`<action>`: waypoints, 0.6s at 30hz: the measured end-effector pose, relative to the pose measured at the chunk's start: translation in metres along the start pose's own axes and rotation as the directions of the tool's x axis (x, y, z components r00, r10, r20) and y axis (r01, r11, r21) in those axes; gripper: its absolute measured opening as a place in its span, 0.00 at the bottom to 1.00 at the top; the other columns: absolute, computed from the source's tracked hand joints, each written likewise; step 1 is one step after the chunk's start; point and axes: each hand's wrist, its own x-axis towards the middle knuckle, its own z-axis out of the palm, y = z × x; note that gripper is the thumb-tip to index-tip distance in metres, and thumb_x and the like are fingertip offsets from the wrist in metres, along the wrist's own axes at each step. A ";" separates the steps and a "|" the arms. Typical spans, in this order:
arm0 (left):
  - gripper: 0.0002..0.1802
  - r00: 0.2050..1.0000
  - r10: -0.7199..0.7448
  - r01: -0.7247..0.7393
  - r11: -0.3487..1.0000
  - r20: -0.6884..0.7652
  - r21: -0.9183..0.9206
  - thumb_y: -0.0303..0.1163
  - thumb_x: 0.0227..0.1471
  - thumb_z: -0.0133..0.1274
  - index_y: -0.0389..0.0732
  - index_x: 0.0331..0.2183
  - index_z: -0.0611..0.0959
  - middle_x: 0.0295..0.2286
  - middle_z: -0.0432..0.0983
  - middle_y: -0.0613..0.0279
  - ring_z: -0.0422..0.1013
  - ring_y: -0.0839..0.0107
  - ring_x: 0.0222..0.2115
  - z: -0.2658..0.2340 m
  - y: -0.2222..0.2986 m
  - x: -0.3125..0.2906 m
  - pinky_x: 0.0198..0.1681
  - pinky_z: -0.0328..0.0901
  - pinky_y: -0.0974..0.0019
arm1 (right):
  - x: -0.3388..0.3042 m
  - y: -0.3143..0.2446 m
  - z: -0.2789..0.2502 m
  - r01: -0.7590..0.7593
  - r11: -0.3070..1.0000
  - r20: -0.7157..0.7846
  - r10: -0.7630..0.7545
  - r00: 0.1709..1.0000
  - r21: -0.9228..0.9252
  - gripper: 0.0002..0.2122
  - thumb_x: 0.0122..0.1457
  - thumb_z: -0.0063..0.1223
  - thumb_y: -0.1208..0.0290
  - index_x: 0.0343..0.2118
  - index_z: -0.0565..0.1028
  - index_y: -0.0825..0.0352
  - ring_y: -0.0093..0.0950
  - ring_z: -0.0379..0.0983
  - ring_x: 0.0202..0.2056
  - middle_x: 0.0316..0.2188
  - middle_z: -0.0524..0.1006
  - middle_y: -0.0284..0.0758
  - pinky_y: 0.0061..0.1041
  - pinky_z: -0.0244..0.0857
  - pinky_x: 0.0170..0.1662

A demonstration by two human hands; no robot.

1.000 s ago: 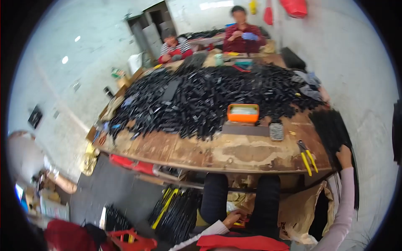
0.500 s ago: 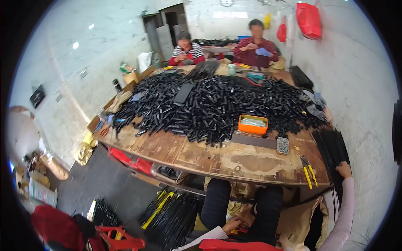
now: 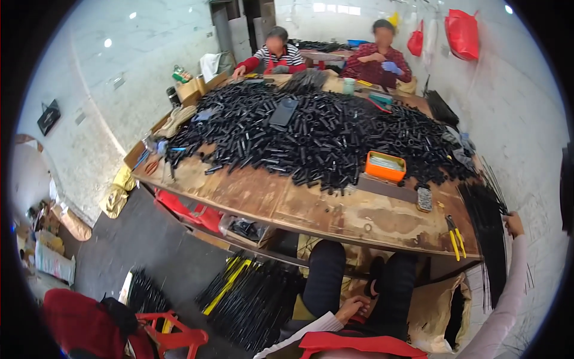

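My right hand (image 3: 514,224) is at the table's right end, closed around some thin black rods (image 3: 501,200) whose ends fan out. Beneath and beside it, a thick bundle of similar long black rods (image 3: 485,239) hangs over the table edge. Over my lap rests my left hand (image 3: 353,309), fingers loosely bent and apart, with nothing visible in it. Nearest the right hand on the table are yellow-handled pliers (image 3: 456,238).
Black tubular pieces (image 3: 311,134) are heaped across the wooden table (image 3: 257,200), with a phone (image 3: 284,112) on top. An orange box (image 3: 385,166) and a small metal tin (image 3: 424,200) stand nearer. Two people sit opposite. More black rods (image 3: 251,305) lie beside my legs.
My right hand has drawn some rods up and away from the bundle, toward the wall. The view has shifted. Across the table, the person in stripes has stretched an arm to the tabletop.
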 end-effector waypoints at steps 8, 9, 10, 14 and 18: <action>0.12 0.999 0.026 -0.027 0.999 0.044 0.018 0.24 0.56 0.40 0.38 0.38 0.78 0.31 0.76 0.62 0.73 0.75 0.30 -0.010 -0.015 0.013 0.33 0.68 0.71 | 0.013 -0.045 -0.043 -0.112 0.943 0.154 0.066 0.986 0.314 0.13 0.54 0.55 0.59 0.29 0.69 0.65 0.23 0.57 0.09 0.12 0.62 0.27 0.26 0.53 0.11; 0.12 0.998 0.033 -0.033 0.999 0.046 0.013 0.24 0.56 0.40 0.38 0.38 0.78 0.31 0.76 0.62 0.73 0.75 0.30 -0.010 -0.015 0.017 0.33 0.68 0.71 | 0.016 -0.053 -0.051 -0.063 0.889 0.236 -0.051 0.970 0.453 0.13 0.56 0.55 0.57 0.26 0.68 0.60 0.19 0.55 0.09 0.13 0.62 0.24 0.22 0.49 0.11; 0.12 0.998 0.017 -0.019 0.999 0.056 0.033 0.24 0.56 0.40 0.38 0.38 0.78 0.31 0.76 0.62 0.73 0.74 0.29 -0.006 -0.015 0.022 0.32 0.68 0.71 | 0.016 -0.051 -0.068 -0.031 0.815 0.287 -0.169 0.943 0.579 0.13 0.57 0.55 0.55 0.24 0.67 0.56 0.16 0.52 0.09 0.14 0.62 0.22 0.18 0.45 0.11; 0.12 1.000 0.010 -0.010 0.996 0.001 0.088 0.23 0.55 0.39 0.38 0.38 0.78 0.30 0.76 0.62 0.73 0.74 0.29 -0.005 -0.016 0.019 0.31 0.68 0.71 | 0.003 -0.134 -0.041 0.153 0.631 0.044 -0.284 0.958 0.760 0.11 0.61 0.52 0.57 0.26 0.67 0.53 0.10 0.49 0.11 0.16 0.61 0.17 0.14 0.43 0.13; 0.12 0.998 0.063 -0.061 0.979 -0.003 0.194 0.24 0.55 0.40 0.37 0.38 0.78 0.29 0.76 0.62 0.73 0.76 0.29 -0.003 -0.017 0.022 0.32 0.68 0.71 | -0.020 -0.227 -0.053 0.153 0.527 0.178 -0.524 0.833 0.836 0.09 0.64 0.48 0.59 0.31 0.69 0.57 0.09 0.50 0.15 0.17 0.60 0.17 0.14 0.43 0.16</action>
